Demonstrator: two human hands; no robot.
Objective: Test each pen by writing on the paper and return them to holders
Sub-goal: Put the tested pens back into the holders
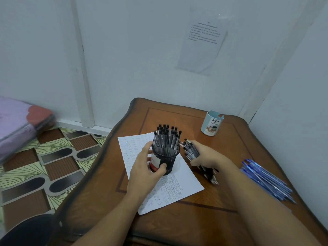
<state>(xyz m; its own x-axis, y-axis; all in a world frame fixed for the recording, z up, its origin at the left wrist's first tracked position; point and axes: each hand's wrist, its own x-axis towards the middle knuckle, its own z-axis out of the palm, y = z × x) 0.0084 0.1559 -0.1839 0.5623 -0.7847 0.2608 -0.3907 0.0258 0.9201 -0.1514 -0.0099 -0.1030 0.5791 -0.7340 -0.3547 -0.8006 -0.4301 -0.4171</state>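
Left hand (143,166) round holder (170,158); right hand (206,155), pens (190,150).

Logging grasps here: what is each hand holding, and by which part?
The left hand grips the black mesh holder round its side wall; the right hand grips a bundle of black pens round their middles.

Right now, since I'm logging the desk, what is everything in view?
table: one, brown wood, room corner
paper: one, white, handwritten, on table
holder: one, black mesh, on paper
black pens: many, standing in holder; a bundle in right hand
cup: one, pale blue, far side of table
blue pens: a pile, table's right edge
notice: one, white, on wall
bedding: one, purple, floor at left
left hand: grips holder
right hand: grips pen bundle
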